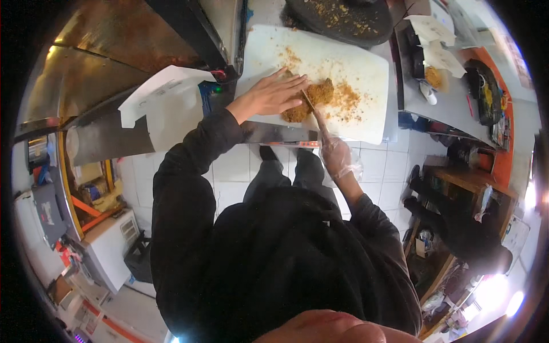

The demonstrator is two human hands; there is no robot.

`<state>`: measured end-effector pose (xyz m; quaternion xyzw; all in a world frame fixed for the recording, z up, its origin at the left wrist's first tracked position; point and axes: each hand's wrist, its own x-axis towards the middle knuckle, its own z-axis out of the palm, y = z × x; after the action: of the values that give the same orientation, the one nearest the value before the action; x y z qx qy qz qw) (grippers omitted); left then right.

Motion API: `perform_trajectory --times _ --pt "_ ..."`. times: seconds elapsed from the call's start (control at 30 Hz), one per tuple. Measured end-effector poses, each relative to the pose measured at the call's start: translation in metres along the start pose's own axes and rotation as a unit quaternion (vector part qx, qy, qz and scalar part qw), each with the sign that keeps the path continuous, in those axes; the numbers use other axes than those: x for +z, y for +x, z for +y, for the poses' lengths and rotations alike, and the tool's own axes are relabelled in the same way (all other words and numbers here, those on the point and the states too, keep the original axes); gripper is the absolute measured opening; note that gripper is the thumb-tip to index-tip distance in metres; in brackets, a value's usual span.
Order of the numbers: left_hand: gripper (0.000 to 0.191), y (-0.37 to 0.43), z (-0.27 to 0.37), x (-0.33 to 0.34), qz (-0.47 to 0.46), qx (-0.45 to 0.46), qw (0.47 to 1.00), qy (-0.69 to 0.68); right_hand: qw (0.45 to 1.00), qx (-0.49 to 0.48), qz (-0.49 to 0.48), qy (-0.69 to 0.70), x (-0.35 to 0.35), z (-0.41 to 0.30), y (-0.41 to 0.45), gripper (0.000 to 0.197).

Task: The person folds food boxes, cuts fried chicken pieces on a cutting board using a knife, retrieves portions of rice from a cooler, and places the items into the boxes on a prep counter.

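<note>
A white cutting board (pixel 364 85) lies before me, with brown crumbs scattered over it. My left hand (pixel 274 94), bare, rests flat with its fingers extended on a piece of crumb-coated fried food (pixel 296 113). Against that piece, on its right, sits another browned, breaded piece (pixel 322 91). My right hand (pixel 336 156), in a clear plastic glove, grips a knife (pixel 309 100) by its handle. The blade slants up and left between the two pieces, close to my left fingertips. How deep the edge sits cannot be seen.
Beyond the board stands a dark round stone slab (pixel 343 21) with food bits. An open white carton (pixel 171 107) is at the left. On the right counter (pixel 446 107) are another open carton (pixel 441 58) and a dark dish (pixel 489 94). A person in dark clothes (pixel 467 231) is at the right.
</note>
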<state>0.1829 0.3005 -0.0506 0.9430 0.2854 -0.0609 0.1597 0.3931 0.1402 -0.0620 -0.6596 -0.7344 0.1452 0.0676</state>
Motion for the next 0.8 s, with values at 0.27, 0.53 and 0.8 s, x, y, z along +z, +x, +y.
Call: perform_trajectory --times 0.27,0.53,0.8 --pt "0.067 -0.017 0.007 -0.006 0.088 0.024 0.996 0.02 0.999 0.016 -0.021 0.034 -0.015 -0.021 -0.018 0.071" --pt "0.066 -0.018 0.005 0.024 0.117 0.02 0.992 0.03 1.0 0.006 -0.008 -0.019 0.028 -0.016 -0.007 0.088" --pt "0.064 -0.029 0.001 -0.004 0.119 0.021 0.993 0.011 0.993 -0.062 0.077 0.062 -0.006 -0.026 -0.01 0.074"
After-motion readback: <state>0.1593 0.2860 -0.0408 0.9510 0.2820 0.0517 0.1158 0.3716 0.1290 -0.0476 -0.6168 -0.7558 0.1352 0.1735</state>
